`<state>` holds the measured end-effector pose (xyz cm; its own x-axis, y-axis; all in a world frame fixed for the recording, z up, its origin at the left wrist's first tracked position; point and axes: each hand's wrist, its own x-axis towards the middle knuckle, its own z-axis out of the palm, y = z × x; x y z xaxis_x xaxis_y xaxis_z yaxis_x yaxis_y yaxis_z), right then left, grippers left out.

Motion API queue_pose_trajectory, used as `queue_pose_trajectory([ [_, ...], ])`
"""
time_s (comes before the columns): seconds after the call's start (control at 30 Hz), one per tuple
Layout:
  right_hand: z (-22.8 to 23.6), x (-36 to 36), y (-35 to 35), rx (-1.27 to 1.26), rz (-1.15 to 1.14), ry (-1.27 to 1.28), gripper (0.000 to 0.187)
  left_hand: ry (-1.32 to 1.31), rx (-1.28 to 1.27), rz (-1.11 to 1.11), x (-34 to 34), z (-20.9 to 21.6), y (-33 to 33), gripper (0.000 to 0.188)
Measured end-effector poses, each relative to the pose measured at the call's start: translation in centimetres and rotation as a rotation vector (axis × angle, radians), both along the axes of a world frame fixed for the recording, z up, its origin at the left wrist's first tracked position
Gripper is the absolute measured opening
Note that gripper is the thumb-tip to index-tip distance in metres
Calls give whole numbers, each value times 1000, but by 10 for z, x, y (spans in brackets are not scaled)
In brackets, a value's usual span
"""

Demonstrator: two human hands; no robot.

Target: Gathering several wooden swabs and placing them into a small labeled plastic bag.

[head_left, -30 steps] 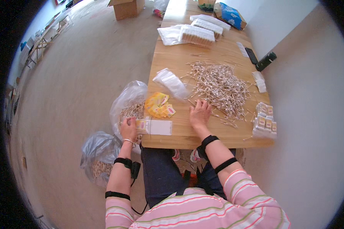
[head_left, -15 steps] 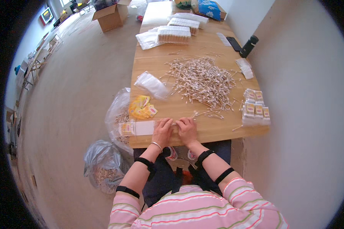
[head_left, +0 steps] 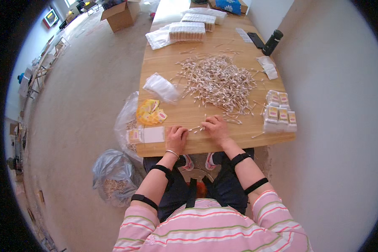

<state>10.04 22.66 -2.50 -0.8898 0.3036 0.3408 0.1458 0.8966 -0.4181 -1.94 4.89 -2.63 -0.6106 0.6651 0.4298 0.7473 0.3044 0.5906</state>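
Observation:
At the near edge of the wooden table, my left hand is closed, fingertips pressed together; what it holds, if anything, is hidden. A cotton swab lies between my two hands, close to the left fingertips. My right hand pinches cotton swabs that poke out past its fingertips. Left of my left hand lies a white rectangular card or box, and beside it a clear pack of swabs with a yellow label. A large loose heap of cotton swabs spreads beyond my hands.
Yellow labels and clear bags lie on the left. Stacked filled packs stand at the right edge, with a dark bottle and phone farther back. Larger bundles sit at the far end. Plastic sacks stand left below.
My hands have moved apart: the right one shifted right and away from me, swabs in its fingers, while the left moved slightly left. The whole view has shifted a little.

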Motion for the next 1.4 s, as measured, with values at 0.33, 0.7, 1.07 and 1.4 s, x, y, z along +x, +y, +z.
queue_pose_trajectory([
  [0.33, 10, -6, 5, 24, -387, 67, 9, 26, -51, -15, 1, 3, -6, 7],
  [0.7, 10, -31, -61, 9, -255, -14, 26, 61, -108, -50, 0, 5, -1, 38],
  [1.07, 13, 46, 25, -68, -567, -52, 36, 92, -74, -115, -2, 1, -2, 23],
  [1.4, 6, -10, 6, -81, -382, 42, 13, 109, -101, -131, -4, 2, -8, 22],
])
